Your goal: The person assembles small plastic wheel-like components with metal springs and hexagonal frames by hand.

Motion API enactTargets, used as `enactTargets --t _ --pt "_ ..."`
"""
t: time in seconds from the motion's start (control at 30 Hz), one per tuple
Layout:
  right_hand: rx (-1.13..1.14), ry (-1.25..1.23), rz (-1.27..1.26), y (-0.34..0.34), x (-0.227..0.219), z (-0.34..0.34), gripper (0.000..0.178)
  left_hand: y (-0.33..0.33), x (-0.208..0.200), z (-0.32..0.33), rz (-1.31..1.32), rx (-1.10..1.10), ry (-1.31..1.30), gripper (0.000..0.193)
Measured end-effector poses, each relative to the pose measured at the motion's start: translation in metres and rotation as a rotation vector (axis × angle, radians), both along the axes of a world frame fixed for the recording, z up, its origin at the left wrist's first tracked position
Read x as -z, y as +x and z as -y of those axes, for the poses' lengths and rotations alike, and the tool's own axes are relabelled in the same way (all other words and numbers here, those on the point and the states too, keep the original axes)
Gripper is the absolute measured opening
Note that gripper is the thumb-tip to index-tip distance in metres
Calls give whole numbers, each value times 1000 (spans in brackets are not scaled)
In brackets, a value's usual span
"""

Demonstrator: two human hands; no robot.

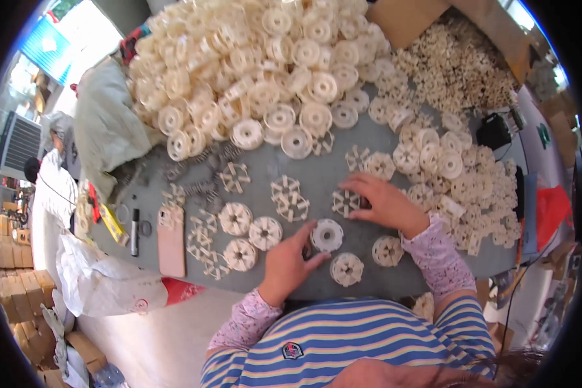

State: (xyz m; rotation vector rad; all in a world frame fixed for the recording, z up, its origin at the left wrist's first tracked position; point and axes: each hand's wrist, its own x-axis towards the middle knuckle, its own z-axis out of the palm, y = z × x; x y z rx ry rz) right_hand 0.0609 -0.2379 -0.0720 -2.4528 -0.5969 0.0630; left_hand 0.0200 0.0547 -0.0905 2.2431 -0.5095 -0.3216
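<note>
My left hand (287, 266) is beside a white round plastic wheel part (327, 235) lying on the grey table. Its thumb and index finger are apart at the wheel's left edge, and I cannot tell whether they touch it. The fingers of my right hand (387, 202) close on the right side of a cream star-shaped plastic piece (344, 203), which lies just beyond the wheel. Nearer my body are two round slotted assemblies, one in the middle (346, 269) and another to the right (387, 251). More star-shaped pieces (289, 199) lie left of the held one.
A large heap of cream wheels (258, 71) covers the back. Small parts (456, 64) are piled at the far right, with assembled rounds (478, 187) below. At left lie a phone (171, 242), a black marker (134, 234), a yellow box (113, 225) and dark springs (204, 189).
</note>
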Motion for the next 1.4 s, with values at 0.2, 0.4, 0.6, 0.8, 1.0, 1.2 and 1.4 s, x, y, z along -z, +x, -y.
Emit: enactTargets --t 0.2,0.4,0.6,0.8,1.0,1.2,1.4 --pt "70 -16 -39 -13 -10 -6 65 -3 14 5 124 -43 -36 71" --pt "155 77 -196 -3 -19 -22 65 6 14 1 253 -94 -112 54" --pt "194 -14 161 -19 15 8 64 2 18 14 350 -65 -118 44" --pt "124 31 76 -23 18 -13 61 -2 24 -16 608 -112 -280 30" --pt "187 31 56 -34 11 -7 61 67 -31 -241 694 -990 111 30" --pt "145 10 67 -14 28 -11 63 71 30 -340 654 -943 685 35" --pt "161 32 116 -15 37 -8 64 79 -3 -362 381 -698 953 34"
